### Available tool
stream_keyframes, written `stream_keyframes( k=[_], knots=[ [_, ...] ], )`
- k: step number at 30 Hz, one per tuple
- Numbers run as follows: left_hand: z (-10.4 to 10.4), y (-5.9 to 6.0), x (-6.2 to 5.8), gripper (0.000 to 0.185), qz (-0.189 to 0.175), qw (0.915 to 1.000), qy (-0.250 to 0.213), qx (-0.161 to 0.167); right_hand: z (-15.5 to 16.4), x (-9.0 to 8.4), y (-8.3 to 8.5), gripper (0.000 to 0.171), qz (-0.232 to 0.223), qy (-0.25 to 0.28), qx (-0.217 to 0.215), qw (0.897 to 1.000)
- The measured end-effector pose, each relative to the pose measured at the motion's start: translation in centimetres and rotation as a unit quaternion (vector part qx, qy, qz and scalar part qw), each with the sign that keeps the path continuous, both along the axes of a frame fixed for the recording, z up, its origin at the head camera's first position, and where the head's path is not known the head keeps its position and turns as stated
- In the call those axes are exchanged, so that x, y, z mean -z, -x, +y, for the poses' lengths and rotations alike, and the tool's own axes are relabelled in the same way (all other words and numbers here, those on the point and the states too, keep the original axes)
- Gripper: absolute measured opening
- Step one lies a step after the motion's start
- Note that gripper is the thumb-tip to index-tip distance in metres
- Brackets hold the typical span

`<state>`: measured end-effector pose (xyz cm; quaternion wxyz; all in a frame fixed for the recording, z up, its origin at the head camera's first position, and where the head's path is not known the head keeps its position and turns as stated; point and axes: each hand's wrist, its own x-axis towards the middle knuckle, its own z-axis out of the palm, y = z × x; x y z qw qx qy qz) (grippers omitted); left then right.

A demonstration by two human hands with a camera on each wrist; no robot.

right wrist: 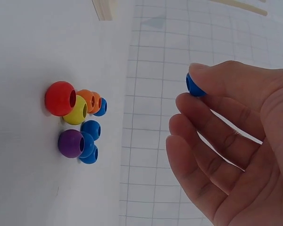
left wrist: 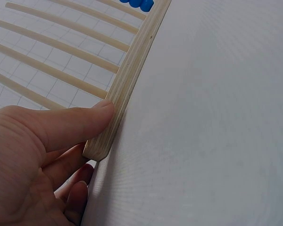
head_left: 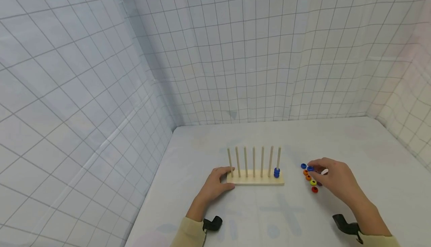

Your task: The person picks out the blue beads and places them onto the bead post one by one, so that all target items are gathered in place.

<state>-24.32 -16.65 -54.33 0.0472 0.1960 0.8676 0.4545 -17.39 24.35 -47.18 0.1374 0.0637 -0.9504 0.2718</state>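
Observation:
A wooden peg rack (head_left: 256, 179) with several upright pegs stands on the white table. A short stack of blue beads (head_left: 277, 172) sits low on its rightmost peg. My left hand (head_left: 230, 178) grips the rack's left end; in the left wrist view the thumb (left wrist: 85, 123) presses on the base's edge (left wrist: 132, 70) and the fingers curl under its end. My right hand (head_left: 313, 165) hovers right of the rack and pinches a blue bead (right wrist: 194, 84) between thumb and forefinger.
Loose beads lie under the right hand: red (right wrist: 60, 98), yellow (right wrist: 77, 113), orange (right wrist: 87, 99), purple (right wrist: 70, 143) and blue (right wrist: 91, 129). Grid-patterned walls (head_left: 235, 52) close in the table on the left, back and right.

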Motion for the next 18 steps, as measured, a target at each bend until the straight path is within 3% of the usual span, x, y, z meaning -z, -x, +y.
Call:
stream_keyframes(
  k=[18],
  knots=[
    [-0.04,0.04,-0.08,0.055,0.016,0.9998,-0.007,0.011,-1.01,-0.98,-0.02,0.029,-0.008,0.035,0.000,0.999]
  ],
)
